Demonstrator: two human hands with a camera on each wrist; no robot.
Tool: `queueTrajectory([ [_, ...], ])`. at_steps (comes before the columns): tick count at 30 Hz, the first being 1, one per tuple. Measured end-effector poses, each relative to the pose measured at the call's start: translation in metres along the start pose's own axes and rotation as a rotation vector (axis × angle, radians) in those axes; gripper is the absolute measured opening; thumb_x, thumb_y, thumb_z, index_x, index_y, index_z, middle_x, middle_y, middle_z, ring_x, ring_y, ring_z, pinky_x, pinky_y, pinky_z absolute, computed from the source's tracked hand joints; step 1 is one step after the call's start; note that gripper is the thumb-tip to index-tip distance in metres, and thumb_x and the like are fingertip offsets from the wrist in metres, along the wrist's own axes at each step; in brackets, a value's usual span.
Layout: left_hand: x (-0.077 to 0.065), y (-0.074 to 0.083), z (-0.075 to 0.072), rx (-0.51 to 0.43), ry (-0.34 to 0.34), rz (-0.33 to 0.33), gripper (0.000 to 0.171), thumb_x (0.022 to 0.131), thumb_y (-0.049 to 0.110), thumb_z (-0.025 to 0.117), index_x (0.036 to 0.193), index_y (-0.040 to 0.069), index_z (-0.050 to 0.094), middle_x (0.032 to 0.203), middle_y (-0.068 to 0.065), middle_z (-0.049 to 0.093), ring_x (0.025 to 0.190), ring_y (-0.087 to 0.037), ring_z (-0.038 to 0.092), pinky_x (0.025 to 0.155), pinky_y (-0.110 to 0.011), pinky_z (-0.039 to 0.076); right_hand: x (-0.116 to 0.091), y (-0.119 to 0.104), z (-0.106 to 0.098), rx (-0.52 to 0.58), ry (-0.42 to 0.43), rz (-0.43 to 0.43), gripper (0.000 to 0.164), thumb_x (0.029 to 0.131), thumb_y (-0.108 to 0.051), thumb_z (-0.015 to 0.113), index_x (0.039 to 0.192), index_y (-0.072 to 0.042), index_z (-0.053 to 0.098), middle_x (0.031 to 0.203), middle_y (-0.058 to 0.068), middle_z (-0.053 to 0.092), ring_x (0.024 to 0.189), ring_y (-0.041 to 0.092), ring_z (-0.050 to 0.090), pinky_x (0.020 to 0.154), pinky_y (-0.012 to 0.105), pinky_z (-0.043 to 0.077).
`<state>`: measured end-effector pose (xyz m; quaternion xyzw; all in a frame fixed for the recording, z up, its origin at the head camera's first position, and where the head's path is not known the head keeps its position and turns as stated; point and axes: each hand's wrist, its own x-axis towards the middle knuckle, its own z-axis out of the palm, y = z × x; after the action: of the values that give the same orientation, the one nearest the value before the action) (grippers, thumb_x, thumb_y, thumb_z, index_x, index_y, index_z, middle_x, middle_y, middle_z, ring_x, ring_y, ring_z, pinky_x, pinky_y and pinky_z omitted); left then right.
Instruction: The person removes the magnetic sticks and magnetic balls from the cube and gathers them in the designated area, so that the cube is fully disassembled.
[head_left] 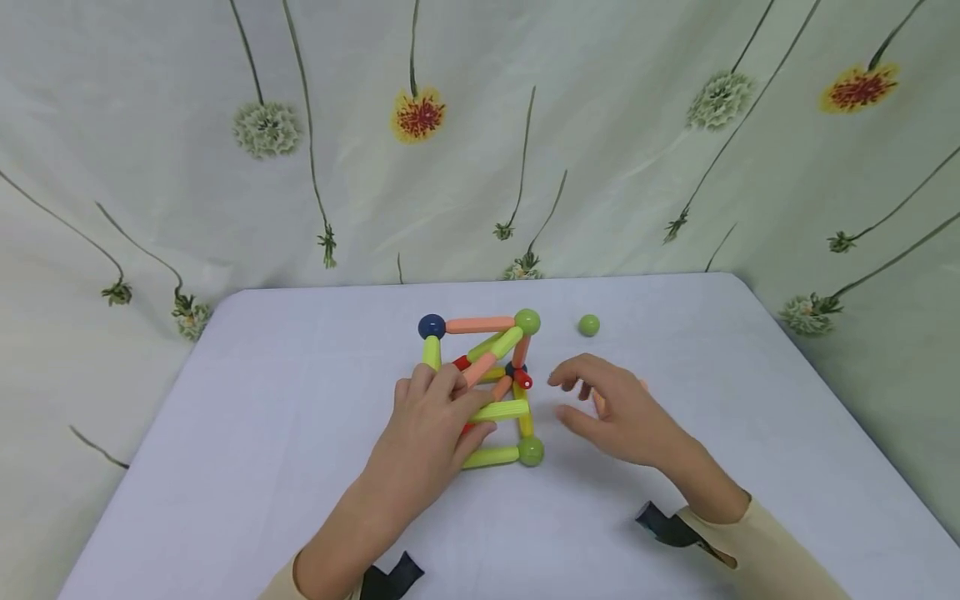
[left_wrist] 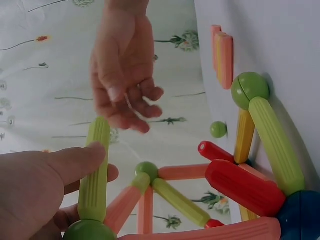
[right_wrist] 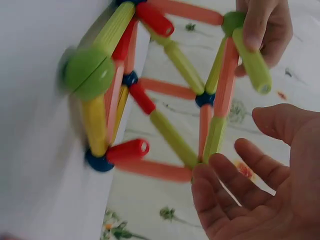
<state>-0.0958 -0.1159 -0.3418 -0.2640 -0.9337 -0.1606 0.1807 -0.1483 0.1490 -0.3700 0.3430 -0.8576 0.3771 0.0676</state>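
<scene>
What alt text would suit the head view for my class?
A person's left hand holds a light green rod on a frame of colourful rods and balls on a pale table. The right hand, empty, hovers to the frame's right; a green ball lies apart, farther back.

Soft, even light fills the head view, leaving the cloth (head_left: pixel 600 192) and table (head_left: pixel 225 500) pale, with a faint, diffuse shadow below the right hand (head_left: pixel 618 408). Both wrist views are dimmer and softer. In the left one, grey shadow edges the green ball (left_wrist: pixel 250 90) on the table; in the right one, that ball is visibly blurred, as is the red stick (right_wrist: pixel 129 150) near it.
</scene>
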Motion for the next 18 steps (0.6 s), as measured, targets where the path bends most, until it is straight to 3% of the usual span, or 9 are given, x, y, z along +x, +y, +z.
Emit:
queueTrajectory([
  [3,-0.001,-0.001,0.0,-0.018,0.011,0.012,0.033,0.081,0.032,0.081,0.111,0.021,0.073,0.093,0.003,0.048,0.085,-0.019,0.036,0.069,-0.034,0.027,0.013,-0.018,0.014,0.116,-0.055,-0.164,0.035,0.09,-0.017,0.071,0.122,-0.019,0.058,0.117,-0.009,0.06,0.099,0.009,0.055,0.077,0.03,0.05],
  [6,-0.001,-0.003,-0.001,-0.057,0.0,0.02,0.033,0.081,0.03,0.081,0.112,0.021,0.072,0.093,0.004,0.047,0.084,-0.018,0.035,0.069,-0.034,0.027,0.021,-0.029,0.026,0.164,-0.068,-0.236,0.031,0.09,-0.016,0.071,0.119,-0.017,0.059,0.114,-0.008,0.06,0.092,0.008,0.053,0.073,0.028,0.049],
  [10,0.0,-0.009,-0.008,-0.174,-0.062,0.023,0.036,0.082,0.024,0.081,0.116,0.019,0.069,0.096,0.005,0.047,0.088,-0.016,0.034,0.07,-0.032,0.03,0.023,-0.036,0.036,0.14,-0.045,-0.245,0.025,0.089,-0.011,0.073,0.11,-0.017,0.061,0.109,-0.01,0.059,0.083,0.006,0.049,0.065,0.025,0.046],
  [14,-0.003,-0.022,-0.025,-0.26,-0.117,0.014,0.035,0.076,0.011,0.08,0.108,0.018,0.068,0.099,0.008,0.048,0.092,-0.014,0.035,0.071,-0.03,0.037,0.021,-0.037,0.038,0.109,-0.043,-0.223,0.024,0.09,-0.013,0.071,0.112,-0.019,0.065,0.113,-0.011,0.06,0.09,0.005,0.054,0.066,0.022,0.049],
  [18,-0.007,-0.033,-0.039,-0.289,-0.19,0.024,0.026,0.076,0.009,0.082,0.098,0.019,0.07,0.098,0.01,0.05,0.091,-0.012,0.041,0.07,-0.025,0.044,0.02,-0.037,0.04,0.087,-0.074,-0.238,0.027,0.093,-0.014,0.068,0.119,-0.02,0.067,0.115,-0.01,0.059,0.099,0.005,0.055,0.073,0.024,0.052],
])
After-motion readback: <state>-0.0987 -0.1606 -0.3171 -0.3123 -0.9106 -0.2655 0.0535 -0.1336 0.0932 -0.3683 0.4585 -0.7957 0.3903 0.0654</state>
